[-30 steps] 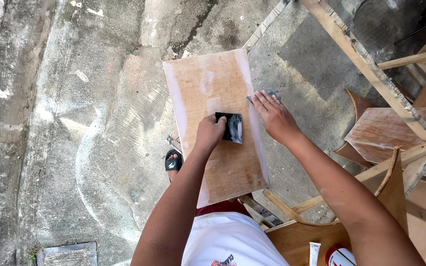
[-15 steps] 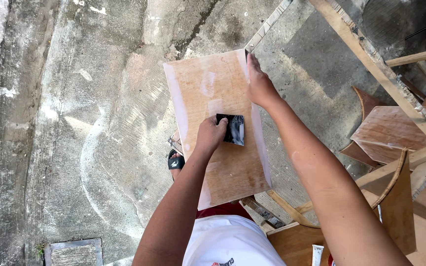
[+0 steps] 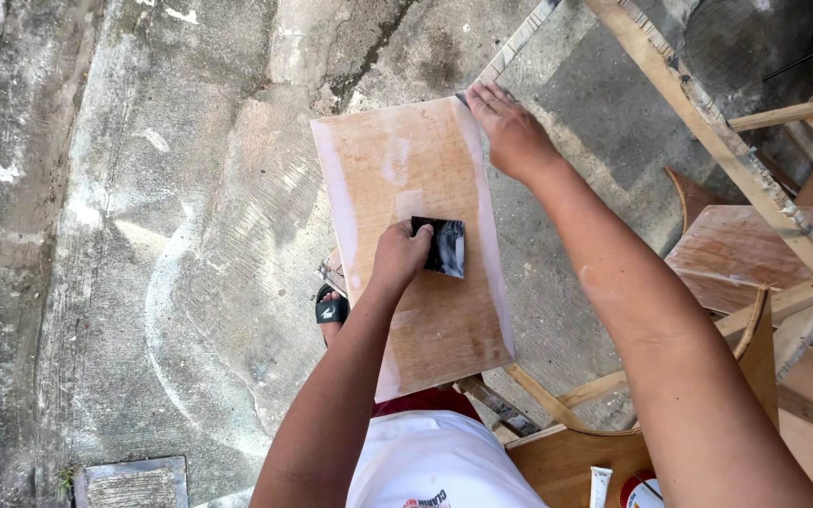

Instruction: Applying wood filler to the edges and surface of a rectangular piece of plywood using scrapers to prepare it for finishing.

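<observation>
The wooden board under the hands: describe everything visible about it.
The wooden board is a flat, rectangular panel of light brown wood with visible grain. Pale, dusty streaks run along its long edges and across its upper half. It lies tilted a little in the head view, above the concrete ground. The left hand presses a dark piece of sandpaper on its middle. The right hand grips its far right corner. What supports it underneath is hidden.
</observation>
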